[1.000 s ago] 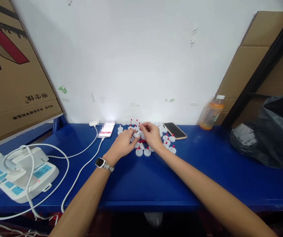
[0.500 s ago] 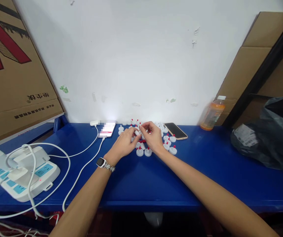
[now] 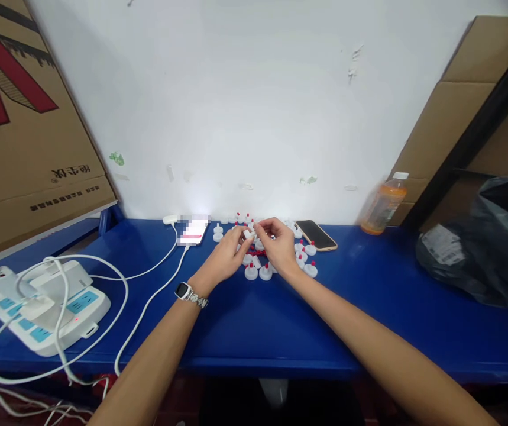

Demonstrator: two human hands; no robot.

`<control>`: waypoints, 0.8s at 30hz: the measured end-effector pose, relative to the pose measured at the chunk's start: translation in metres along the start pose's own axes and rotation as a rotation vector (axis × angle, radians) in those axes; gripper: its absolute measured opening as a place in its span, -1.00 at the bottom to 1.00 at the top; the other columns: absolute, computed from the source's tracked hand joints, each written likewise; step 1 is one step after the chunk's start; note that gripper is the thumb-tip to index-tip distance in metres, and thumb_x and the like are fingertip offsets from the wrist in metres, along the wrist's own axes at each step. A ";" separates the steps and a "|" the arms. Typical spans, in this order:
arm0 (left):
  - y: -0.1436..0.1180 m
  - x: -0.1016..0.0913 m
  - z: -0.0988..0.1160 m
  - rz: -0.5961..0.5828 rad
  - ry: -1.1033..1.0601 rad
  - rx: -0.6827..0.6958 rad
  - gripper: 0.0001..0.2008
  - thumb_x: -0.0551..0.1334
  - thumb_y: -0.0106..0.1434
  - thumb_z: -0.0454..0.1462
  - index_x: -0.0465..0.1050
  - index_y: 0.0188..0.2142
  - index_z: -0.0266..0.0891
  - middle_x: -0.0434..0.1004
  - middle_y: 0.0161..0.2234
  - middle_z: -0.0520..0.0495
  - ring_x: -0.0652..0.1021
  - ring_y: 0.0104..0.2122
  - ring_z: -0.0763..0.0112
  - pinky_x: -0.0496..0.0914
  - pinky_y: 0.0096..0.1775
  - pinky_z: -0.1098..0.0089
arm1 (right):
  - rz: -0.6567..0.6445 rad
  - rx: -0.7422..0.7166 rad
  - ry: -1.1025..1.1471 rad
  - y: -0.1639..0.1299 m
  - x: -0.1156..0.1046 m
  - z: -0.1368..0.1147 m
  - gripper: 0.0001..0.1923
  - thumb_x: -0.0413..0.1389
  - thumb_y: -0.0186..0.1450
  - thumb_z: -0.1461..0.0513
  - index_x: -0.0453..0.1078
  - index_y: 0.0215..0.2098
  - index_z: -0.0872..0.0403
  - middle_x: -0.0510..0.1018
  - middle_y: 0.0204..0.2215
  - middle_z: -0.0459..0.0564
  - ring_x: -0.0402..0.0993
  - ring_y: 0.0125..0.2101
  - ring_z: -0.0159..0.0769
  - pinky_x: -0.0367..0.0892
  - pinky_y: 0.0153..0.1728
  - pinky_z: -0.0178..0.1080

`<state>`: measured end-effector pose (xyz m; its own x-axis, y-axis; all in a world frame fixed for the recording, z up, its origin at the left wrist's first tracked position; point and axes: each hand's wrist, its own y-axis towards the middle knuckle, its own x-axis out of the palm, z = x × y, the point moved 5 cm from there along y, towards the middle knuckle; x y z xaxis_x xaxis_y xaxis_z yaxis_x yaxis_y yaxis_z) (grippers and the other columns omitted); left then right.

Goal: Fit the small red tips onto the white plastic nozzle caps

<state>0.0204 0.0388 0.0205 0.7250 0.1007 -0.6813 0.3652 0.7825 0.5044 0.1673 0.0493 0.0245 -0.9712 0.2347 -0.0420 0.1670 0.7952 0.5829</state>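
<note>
Several small white caps with red tips (image 3: 263, 271) lie in a cluster on the blue table (image 3: 254, 331) near the wall. My left hand (image 3: 225, 255), with a watch on its wrist, and my right hand (image 3: 278, 245) meet above the cluster. Between the fingertips of both hands is one small white cap (image 3: 248, 234), lifted a little above the others. The hands hide part of the cluster.
A phone on a white cable (image 3: 193, 230) lies left of the caps, a dark phone (image 3: 315, 234) to their right. An orange drink bottle (image 3: 383, 204) stands by the wall. A power strip (image 3: 45, 307) sits far left, a black bag (image 3: 484, 242) far right. Cardboard leans on both sides.
The fingertips of both hands have risen slightly off the cluster and come together on one white cap. The view has shifted a little.
</note>
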 end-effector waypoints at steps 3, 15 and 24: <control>-0.002 0.000 0.004 0.020 -0.044 0.002 -0.64 -0.02 0.46 -0.07 0.29 0.10 -0.21 0.47 -0.15 -0.15 0.50 -0.14 0.24 0.39 -0.07 0.23 | 0.008 -0.026 -0.007 0.000 -0.003 -0.001 -0.76 0.16 0.27 0.05 0.43 -0.35 0.06 0.56 -0.44 -0.05 0.45 -0.41 -0.30 0.34 -0.35 -0.26; -0.003 0.001 0.009 0.055 -0.089 -0.013 -0.63 -0.03 0.47 -0.06 0.27 0.10 -0.22 0.48 -0.16 -0.14 0.50 -0.18 0.26 0.39 -0.07 0.24 | 0.019 0.016 0.058 -0.003 -0.001 0.005 -0.73 0.19 0.25 0.02 0.32 -0.39 0.03 0.46 -0.51 -0.11 0.38 -0.48 -0.34 0.30 -0.43 -0.28; -0.003 -0.003 0.006 0.058 -0.189 -0.072 -0.62 -0.07 0.48 -0.03 0.28 0.07 -0.20 0.49 -0.14 -0.10 0.49 -0.14 0.28 0.35 -0.05 0.28 | -0.157 0.041 -0.003 0.000 -0.002 0.005 -0.64 0.02 0.37 -0.08 0.20 -0.38 -0.01 0.33 -0.60 -0.20 0.23 -0.57 -0.38 0.17 -0.51 -0.30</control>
<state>0.0207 0.0324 0.0239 0.8426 0.0352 -0.5374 0.2821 0.8212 0.4961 0.1703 0.0520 0.0202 -0.9854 0.1074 -0.1320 0.0203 0.8443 0.5356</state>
